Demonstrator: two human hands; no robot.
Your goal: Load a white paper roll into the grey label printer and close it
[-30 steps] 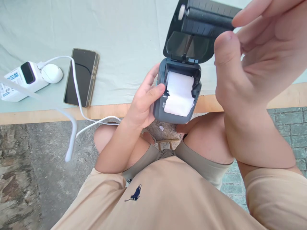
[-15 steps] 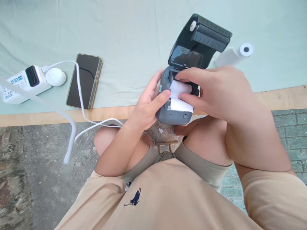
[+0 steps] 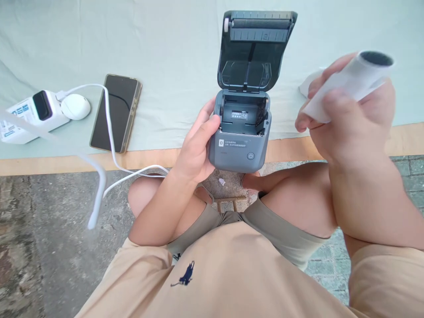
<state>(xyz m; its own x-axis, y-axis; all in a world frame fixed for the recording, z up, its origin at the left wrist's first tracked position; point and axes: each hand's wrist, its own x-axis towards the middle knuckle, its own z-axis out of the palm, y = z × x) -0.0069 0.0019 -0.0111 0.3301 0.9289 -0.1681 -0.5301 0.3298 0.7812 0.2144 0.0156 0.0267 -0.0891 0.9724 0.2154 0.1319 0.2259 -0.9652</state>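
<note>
The small grey plastic label printer (image 3: 239,141) with its lid (image 3: 255,48) standing open is sitting in my left hand (image 3: 195,148), above my knees at the table edge; my fingers are curling around its left side. My right hand (image 3: 347,119) is gripping a white paper roll (image 3: 351,81), raised to the printer's right.

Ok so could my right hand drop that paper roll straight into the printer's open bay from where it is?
Probably yes. The printer has its lid tipped fully back, its bay shows bare, and the left hand grips only its side. The right hand, holding the paper roll, has nothing between it and the bay.
</note>
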